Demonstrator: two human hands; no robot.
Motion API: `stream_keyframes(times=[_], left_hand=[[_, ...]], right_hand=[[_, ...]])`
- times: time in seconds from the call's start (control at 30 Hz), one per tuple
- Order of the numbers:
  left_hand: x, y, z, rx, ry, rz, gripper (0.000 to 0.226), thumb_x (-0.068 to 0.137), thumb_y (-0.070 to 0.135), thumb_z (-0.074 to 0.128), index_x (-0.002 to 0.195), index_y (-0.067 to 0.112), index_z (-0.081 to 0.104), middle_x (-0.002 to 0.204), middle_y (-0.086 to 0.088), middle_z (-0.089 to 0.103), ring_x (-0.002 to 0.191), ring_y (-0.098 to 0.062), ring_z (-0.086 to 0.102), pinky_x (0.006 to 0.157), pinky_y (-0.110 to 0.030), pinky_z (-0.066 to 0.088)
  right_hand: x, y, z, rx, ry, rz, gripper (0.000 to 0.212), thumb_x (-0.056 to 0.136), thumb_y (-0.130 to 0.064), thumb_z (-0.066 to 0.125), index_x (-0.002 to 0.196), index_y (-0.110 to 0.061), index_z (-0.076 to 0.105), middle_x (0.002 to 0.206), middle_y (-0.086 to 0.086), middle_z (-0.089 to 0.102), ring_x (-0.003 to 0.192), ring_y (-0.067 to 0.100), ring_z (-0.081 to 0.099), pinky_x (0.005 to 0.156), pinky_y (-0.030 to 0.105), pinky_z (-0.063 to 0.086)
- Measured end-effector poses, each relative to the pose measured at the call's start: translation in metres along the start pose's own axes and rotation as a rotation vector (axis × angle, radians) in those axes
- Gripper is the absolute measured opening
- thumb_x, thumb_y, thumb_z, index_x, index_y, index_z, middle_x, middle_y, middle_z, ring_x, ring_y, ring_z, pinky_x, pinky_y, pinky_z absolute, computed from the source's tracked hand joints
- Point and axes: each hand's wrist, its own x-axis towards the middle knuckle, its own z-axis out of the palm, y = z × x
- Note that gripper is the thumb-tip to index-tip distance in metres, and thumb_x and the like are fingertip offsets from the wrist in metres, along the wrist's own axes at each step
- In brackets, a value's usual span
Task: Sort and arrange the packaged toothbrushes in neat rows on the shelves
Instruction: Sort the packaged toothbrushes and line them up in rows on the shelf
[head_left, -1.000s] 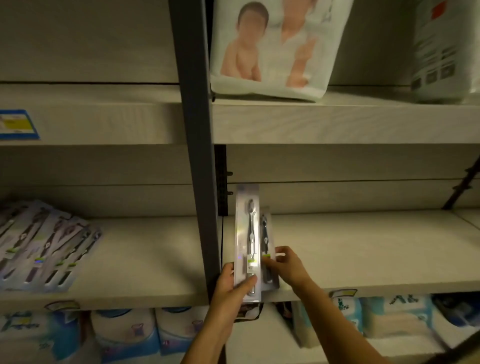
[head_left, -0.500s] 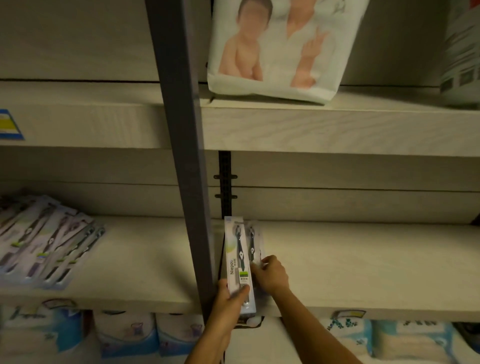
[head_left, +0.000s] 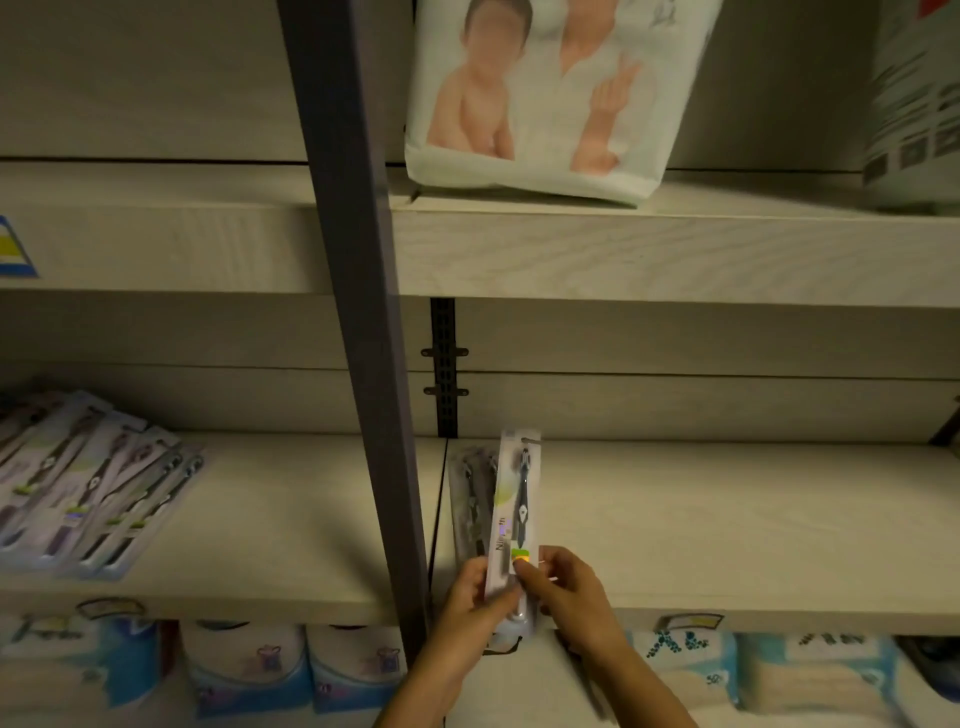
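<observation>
A packaged toothbrush (head_left: 514, 506) stands lengthwise over the left end of the right middle shelf (head_left: 727, 530). My left hand (head_left: 475, 605) grips its lower end from the left, and my right hand (head_left: 563, 587) pinches the same end from the right. Another toothbrush pack (head_left: 470, 499) lies flat on the shelf just left of it, beside the post. Several more toothbrush packs (head_left: 88, 483) lie fanned out on the left middle shelf (head_left: 291, 519).
A dark metal upright post (head_left: 358, 312) divides the two shelf bays. A diaper bag (head_left: 550, 93) sits on the upper shelf (head_left: 675, 249). Tissue and wipe packs (head_left: 249, 665) fill the shelf below. A grey pack (head_left: 914, 104) stands at the upper right.
The held pack has been lowered from upright toward the shelf and shifted right of the pack lying there. Both hands keep hold of its lower end. The view has drifted right.
</observation>
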Motion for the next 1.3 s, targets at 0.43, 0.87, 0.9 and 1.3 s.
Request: stream_keyframes(times=[0.43,0.87,0.9,1.3], left_hand=[[0.007,-0.014,-0.019,0.225,0.131,0.036,0.021,0.089,0.009,0.057,0.108,0.018,0.051,0.115,-0.010,0.054,0.094,-0.012,0.055,0.072,-0.013,0.045],[-0.017,0.007,-0.025,0.092,0.025,0.071,0.011,0.091,0.011,0.054,0.100,0.017,0.059,0.109,-0.008,0.061,0.096,-0.017,0.060,0.072,-0.017,0.049],[-0.023,0.011,-0.028,0.065,0.017,0.082,0.011,0.092,0.010,0.053,0.099,0.015,0.060,0.107,-0.009,0.063,0.094,-0.018,0.061,0.072,-0.018,0.049],[-0.085,0.029,-0.121,-0.072,0.207,0.218,0.019,0.093,0.002,0.044,0.087,0.009,0.061,0.084,-0.008,0.069,0.074,-0.016,0.065,0.068,-0.022,0.051]], right_hand=[[0.075,-0.021,0.034,-0.427,-0.007,0.160,0.037,0.087,-0.044,0.058,0.108,-0.014,0.057,0.102,0.007,0.066,0.091,0.021,0.064,0.086,0.034,0.053],[-0.001,-0.037,0.006,-0.155,0.181,-0.177,0.019,0.091,-0.019,0.056,0.111,-0.018,0.058,0.108,-0.003,0.062,0.097,0.013,0.060,0.071,0.013,0.046],[-0.016,-0.040,0.002,-0.089,0.207,-0.227,0.014,0.091,-0.016,0.056,0.104,-0.020,0.060,0.102,-0.006,0.063,0.095,0.011,0.061,0.068,0.013,0.048],[-0.105,-0.084,0.064,0.143,0.026,-0.359,0.015,0.089,-0.022,0.058,0.101,-0.030,0.061,0.098,-0.014,0.065,0.092,-0.001,0.061,0.076,0.015,0.050]])
